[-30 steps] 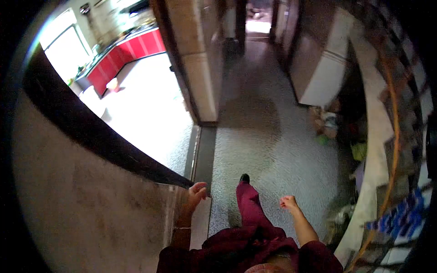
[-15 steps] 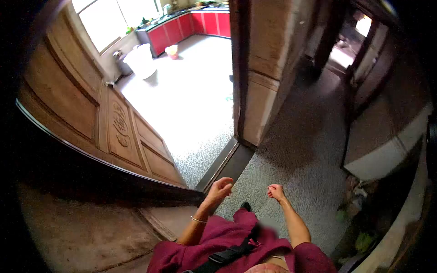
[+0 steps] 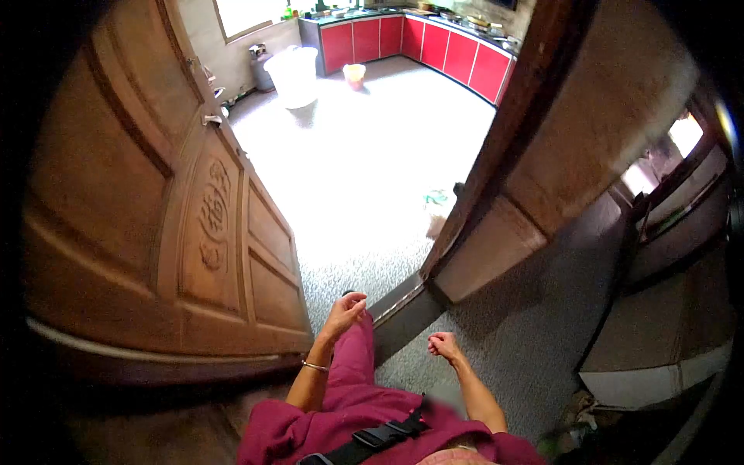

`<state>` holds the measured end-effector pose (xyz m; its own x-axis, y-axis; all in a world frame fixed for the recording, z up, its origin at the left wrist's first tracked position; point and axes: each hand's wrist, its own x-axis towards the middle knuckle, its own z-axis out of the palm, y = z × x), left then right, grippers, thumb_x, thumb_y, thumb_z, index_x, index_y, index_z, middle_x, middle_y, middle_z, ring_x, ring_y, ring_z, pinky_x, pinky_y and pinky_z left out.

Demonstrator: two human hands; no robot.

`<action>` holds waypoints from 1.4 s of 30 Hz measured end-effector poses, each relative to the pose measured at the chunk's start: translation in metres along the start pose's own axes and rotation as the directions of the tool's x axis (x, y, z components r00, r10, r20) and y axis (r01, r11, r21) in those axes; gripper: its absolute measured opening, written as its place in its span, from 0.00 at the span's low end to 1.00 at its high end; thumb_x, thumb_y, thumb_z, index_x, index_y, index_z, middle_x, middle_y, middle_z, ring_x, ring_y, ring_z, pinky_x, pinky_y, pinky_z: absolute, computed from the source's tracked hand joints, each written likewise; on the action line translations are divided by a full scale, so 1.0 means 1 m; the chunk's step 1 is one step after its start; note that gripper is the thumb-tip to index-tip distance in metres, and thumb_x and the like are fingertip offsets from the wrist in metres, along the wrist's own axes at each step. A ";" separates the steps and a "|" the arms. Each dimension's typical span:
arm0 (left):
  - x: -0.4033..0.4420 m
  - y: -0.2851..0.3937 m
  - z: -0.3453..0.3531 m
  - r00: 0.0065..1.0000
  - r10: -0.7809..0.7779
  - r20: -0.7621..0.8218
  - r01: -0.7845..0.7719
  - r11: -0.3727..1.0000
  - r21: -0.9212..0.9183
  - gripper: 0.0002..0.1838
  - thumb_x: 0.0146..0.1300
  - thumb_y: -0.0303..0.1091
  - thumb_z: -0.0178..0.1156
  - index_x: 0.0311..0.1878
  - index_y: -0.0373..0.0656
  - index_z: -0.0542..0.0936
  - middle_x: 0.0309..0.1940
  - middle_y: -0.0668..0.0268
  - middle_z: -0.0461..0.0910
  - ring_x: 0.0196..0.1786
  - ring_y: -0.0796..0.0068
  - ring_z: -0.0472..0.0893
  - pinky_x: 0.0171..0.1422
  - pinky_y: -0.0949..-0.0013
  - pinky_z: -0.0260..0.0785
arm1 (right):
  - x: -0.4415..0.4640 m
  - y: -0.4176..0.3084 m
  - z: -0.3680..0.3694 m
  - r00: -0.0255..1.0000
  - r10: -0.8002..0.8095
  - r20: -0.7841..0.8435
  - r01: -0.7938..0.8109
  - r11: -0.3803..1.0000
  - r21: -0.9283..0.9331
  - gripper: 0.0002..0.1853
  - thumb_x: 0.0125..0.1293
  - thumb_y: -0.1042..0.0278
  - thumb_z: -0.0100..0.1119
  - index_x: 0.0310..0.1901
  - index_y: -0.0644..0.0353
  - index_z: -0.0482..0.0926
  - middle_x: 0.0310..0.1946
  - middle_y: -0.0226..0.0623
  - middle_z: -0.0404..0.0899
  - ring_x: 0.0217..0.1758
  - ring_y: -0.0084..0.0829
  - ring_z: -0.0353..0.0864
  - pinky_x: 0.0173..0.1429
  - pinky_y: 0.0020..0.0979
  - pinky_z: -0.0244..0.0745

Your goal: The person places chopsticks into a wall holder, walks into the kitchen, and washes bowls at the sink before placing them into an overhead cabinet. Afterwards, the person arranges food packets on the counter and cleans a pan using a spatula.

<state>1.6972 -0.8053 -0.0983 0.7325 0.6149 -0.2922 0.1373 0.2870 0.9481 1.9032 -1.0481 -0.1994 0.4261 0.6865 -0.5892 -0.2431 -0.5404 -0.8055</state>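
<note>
My left hand (image 3: 346, 312), with a bracelet at the wrist, hangs in the air over the doorway threshold (image 3: 399, 311). Its fingers are loosely bent and apart, and nothing is in them. Lower and to the right, my right hand (image 3: 443, 346) is curled into a loose fist above the grey floor, with nothing visible in it. Closest to the left hand is the carved wooden door (image 3: 213, 209), which stands ajar on the left. Neither hand touches it.
Beyond the doorway are red cabinets (image 3: 457, 58), a large white tub (image 3: 293, 77), a small bucket (image 3: 354, 76) and a gas cylinder (image 3: 260, 66). The wooden door frame (image 3: 504, 147) rises on the right. A pale box-like piece (image 3: 659, 384) stands by the dark passage.
My view has turned right-to-left toward the bright room, showing more cabinets. One leg has stepped forward to the threshold. Both hands swing along, still holding nothing visible.
</note>
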 end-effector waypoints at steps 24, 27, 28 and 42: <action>0.338 0.151 -0.292 0.946 0.008 -0.323 -0.046 0.993 -0.110 0.14 0.63 0.36 0.53 0.46 0.36 0.74 0.20 0.67 0.75 0.22 0.82 0.73 0.27 0.78 0.67 | 0.446 -0.343 0.099 0.979 0.140 0.146 -0.109 0.973 -0.203 0.11 0.60 0.65 0.51 0.39 0.63 0.76 0.24 0.36 0.78 0.22 0.24 0.76 0.26 0.23 0.74; 0.379 0.161 -0.322 0.929 -0.010 -0.369 -0.046 0.989 -0.143 0.13 0.63 0.35 0.52 0.46 0.36 0.74 0.21 0.66 0.75 0.22 0.81 0.74 0.27 0.77 0.68 | 0.502 -0.366 0.086 0.980 0.164 0.116 -0.140 0.971 -0.196 0.10 0.60 0.66 0.50 0.39 0.63 0.76 0.23 0.36 0.78 0.22 0.24 0.77 0.26 0.24 0.74; 0.396 0.170 -0.331 0.921 -0.005 -0.389 -0.053 0.989 -0.139 0.13 0.63 0.35 0.52 0.46 0.36 0.74 0.21 0.66 0.75 0.22 0.81 0.74 0.27 0.77 0.68 | 0.524 -0.375 0.084 0.980 0.172 0.102 -0.151 0.970 -0.188 0.10 0.60 0.67 0.50 0.38 0.64 0.76 0.23 0.36 0.77 0.21 0.24 0.77 0.25 0.24 0.74; 0.686 0.319 -0.393 0.946 0.126 -0.300 -0.138 0.990 -0.018 0.17 0.65 0.38 0.49 0.49 0.34 0.72 0.23 0.67 0.74 0.26 0.81 0.74 0.30 0.76 0.68 | 0.778 -0.576 0.090 0.991 0.043 0.125 -0.026 0.990 -0.136 0.09 0.59 0.73 0.47 0.37 0.67 0.75 0.21 0.37 0.76 0.20 0.24 0.76 0.23 0.23 0.72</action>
<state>1.9818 -0.0033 -0.0457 0.5103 0.8377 -0.1947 0.0230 0.2130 0.9768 2.2961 -0.1586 -0.2001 0.3026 0.7180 -0.6268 -0.1337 -0.6191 -0.7738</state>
